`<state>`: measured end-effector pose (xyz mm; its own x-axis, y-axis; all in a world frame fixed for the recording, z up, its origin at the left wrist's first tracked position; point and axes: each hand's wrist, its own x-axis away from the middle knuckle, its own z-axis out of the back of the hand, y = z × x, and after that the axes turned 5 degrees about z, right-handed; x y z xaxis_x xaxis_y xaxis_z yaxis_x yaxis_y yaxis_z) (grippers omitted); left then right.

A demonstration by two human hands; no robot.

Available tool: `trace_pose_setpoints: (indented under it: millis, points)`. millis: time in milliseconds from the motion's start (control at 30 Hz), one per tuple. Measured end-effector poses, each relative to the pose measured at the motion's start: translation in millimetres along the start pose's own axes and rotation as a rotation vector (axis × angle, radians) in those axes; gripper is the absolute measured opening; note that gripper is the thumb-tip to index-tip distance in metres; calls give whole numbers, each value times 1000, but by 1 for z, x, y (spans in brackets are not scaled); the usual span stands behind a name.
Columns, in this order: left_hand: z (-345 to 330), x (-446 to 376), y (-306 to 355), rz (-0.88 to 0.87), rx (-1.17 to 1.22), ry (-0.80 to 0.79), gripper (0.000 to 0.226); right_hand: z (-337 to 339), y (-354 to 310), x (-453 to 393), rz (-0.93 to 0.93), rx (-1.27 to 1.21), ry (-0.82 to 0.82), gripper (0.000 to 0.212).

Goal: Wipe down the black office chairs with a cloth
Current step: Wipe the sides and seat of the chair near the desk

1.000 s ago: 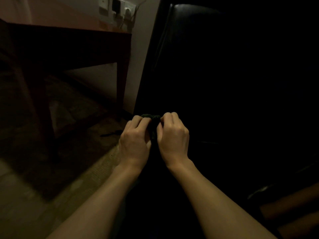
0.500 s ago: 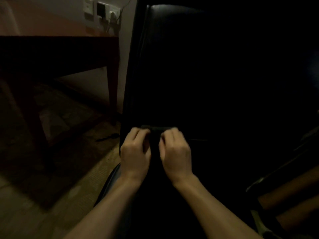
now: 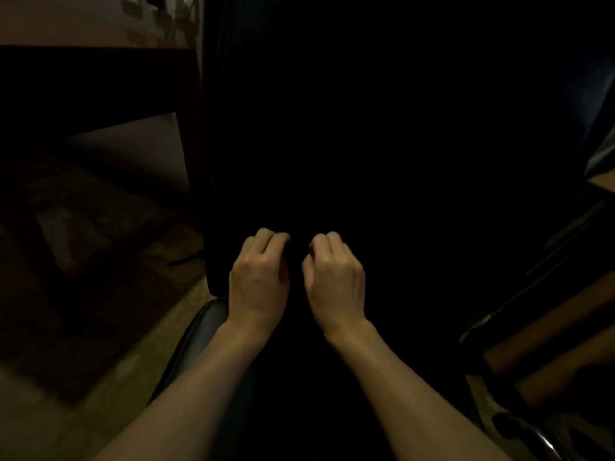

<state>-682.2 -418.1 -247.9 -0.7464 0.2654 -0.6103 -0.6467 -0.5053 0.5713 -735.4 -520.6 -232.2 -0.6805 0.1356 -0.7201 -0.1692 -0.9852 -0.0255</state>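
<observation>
**A:** ok so where's everything in this shot? it's super dark

**B:** both hands are out in front of the black office chair [image 3: 382, 134], low on its backrest. left hand [image 3: 259, 281] and right hand [image 3: 336, 282] sit side by side, a small gap between, fingers curled under.

**A:** holding the cloth?

**B:** can't tell, honestly. The gap's pure black, no cloth visible. Wooden table [image 3: 93, 81] stands off to the left.

person, two arms in view: left hand [image 3: 259, 281] and right hand [image 3: 334, 281], both bare, no gloves, rings, watch or bands visible. forearms bare to the frame's lower edge; no sleeve showing. dim light hides finer detail.
</observation>
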Motion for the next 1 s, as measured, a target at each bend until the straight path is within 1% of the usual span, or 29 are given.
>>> trace_pose_setpoints:
  millis: [100, 167, 233, 300, 400, 500, 567, 733, 800, 867, 1000]
  points:
    - [-11, 20, -4, 68, 4, -113, 29, -3, 4, 19, -15, 15, -70, 24]
    - [-12, 27, -4, 105, 37, -139, 31, 1, 6, 27, -16, -5, -92, 25]
    - [-9, 21, 5, 93, 83, -82, 30, 11, 11, 20, 0, -23, -55, 21]
    - [-1, 4, 26, 29, 123, -3, 27, 29, 19, -2, 7, -23, 26, 15]
    - [5, -29, 59, -54, 141, 74, 33, 56, 35, -37, -6, 7, 127, 10]
    - [-2, -37, 73, -68, 86, 94, 25, 61, 44, -40, -7, 55, 135, 10]
    - [-14, -23, 69, -59, 68, 54, 21, 49, 49, -20, -22, 83, 102, 12]
    - [-45, 27, 39, -14, 19, -181, 29, 19, 61, 43, -83, 49, -59, 27]
    - [-48, 35, 40, 3, 42, -227, 32, 19, 64, 55, -94, 34, -110, 30]
    - [-44, 31, 52, -26, 92, -184, 30, 28, 70, 50, -84, 15, -82, 24]
    - [-36, -2, 90, -114, 146, -2, 24, 61, 86, 11, -52, 10, 77, 7]
